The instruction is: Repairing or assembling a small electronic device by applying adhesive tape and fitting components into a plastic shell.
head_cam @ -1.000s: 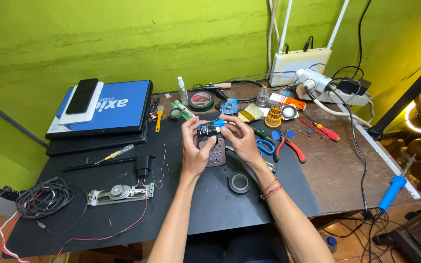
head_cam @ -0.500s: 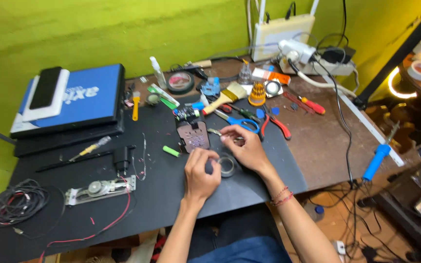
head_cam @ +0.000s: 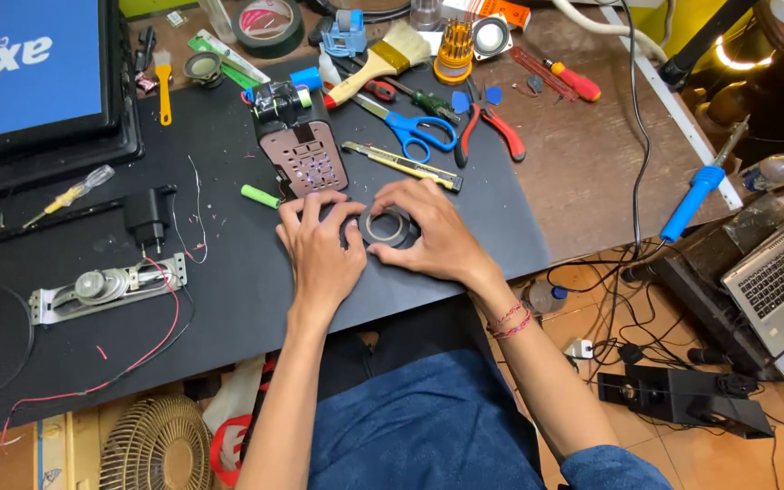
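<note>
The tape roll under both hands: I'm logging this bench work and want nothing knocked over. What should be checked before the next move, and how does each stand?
1. Tape roll within both hands' grasp: ok, the right hand curls around it and the left hand touches its left side.
2. Roll flat on the black mat: ok.
3. Free end of the tape found: cannot tell, fingers hide it.
4. Perforated brown board apart from the fingers: not ok, the left fingertips lie at its lower edge.
5. Utility knife clear of the right hand: not ok, its tip lies right by the knuckles.
</note>
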